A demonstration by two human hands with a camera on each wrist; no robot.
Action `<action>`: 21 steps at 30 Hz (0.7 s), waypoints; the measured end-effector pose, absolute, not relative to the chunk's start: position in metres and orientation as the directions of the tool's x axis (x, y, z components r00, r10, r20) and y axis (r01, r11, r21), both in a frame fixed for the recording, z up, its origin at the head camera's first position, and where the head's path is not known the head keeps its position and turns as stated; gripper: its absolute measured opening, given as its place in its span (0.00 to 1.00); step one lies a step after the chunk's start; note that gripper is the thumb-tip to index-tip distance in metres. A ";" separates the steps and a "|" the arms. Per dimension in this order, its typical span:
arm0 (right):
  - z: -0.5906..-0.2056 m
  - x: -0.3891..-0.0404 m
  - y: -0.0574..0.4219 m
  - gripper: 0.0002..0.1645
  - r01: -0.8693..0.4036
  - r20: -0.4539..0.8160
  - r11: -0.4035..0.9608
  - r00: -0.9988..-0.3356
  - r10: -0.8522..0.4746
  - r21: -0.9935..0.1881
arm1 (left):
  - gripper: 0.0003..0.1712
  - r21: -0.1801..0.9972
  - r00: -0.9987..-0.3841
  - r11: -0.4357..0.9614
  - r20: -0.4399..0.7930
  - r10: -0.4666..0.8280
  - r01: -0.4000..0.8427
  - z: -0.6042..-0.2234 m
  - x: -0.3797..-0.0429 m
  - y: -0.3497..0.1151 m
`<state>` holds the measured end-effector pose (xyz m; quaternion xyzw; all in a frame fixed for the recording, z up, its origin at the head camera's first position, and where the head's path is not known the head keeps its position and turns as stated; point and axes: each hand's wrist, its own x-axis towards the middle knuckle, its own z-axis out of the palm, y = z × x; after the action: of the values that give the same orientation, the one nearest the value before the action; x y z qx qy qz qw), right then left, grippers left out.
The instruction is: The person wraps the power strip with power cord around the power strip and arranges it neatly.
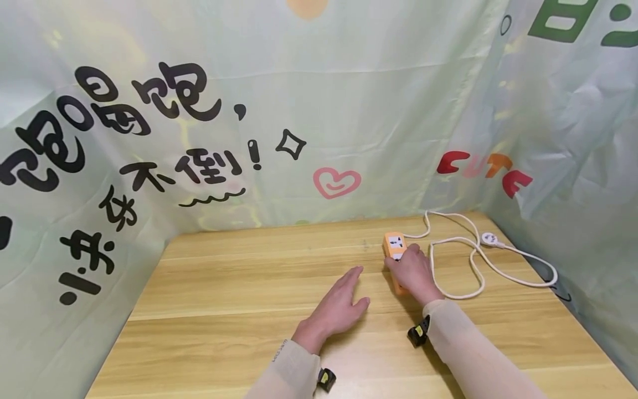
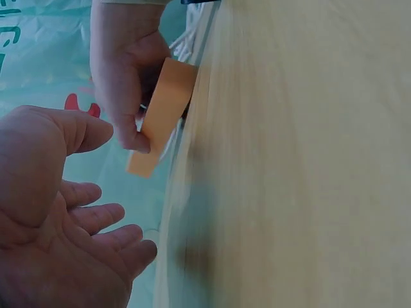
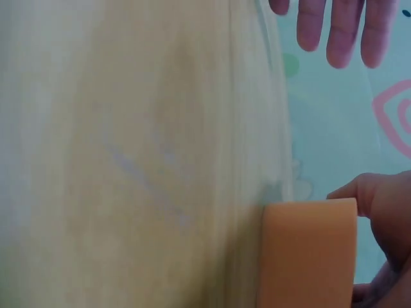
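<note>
An orange power strip (image 1: 395, 244) with white socket faces lies lengthwise on the wooden table, right of the middle. My right hand (image 1: 412, 272) grips it from above, thumb on its left side, covering its middle. In the left wrist view, the strip's plain orange side (image 2: 162, 115) shows between thumb and fingers. To the left, my left hand (image 1: 336, 310) is held with fingers extended and thumb apart, touching nothing. Its fingertips (image 3: 343, 38) appear at the top of the right wrist view. A white cord (image 1: 463, 297) runs from the strip's far end.
The cord loops loosely over the table's right side and ends in a round white plug (image 1: 490, 239) near the right edge. Printed cloth (image 1: 389, 122) hangs behind the wooden table (image 1: 224, 288) and along both sides. A small black device (image 1: 418, 331) sits at each wrist.
</note>
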<state>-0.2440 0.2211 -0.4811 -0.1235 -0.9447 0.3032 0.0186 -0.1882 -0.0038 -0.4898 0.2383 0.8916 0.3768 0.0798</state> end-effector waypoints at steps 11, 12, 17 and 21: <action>-0.474 -0.233 0.210 0.42 0.186 -0.024 0.734 -0.974 0.226 -0.653 | 0.41 0.710 -0.879 0.595 0.070 0.472 0.377 -0.479 -0.193 -0.012; -0.474 -0.231 0.209 0.42 0.180 -0.022 0.729 -0.975 0.221 -0.660 | 0.41 0.710 -0.880 0.595 0.074 0.470 0.377 -0.478 -0.194 -0.013; -0.472 -0.226 0.201 0.44 0.148 -0.011 0.705 -0.981 0.195 -0.694 | 0.40 0.717 -0.890 0.594 0.081 0.448 0.365 -0.473 -0.199 -0.017; -0.469 -0.222 0.195 0.46 0.111 0.016 0.701 -0.985 0.173 -0.704 | 0.40 0.727 -0.894 0.587 0.084 0.440 0.357 -0.468 -0.203 -0.020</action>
<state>-0.2218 0.1953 -0.4688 -0.0771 -0.9214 0.3788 0.0406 -0.2030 -0.0198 -0.4681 0.2238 0.8892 0.3955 0.0524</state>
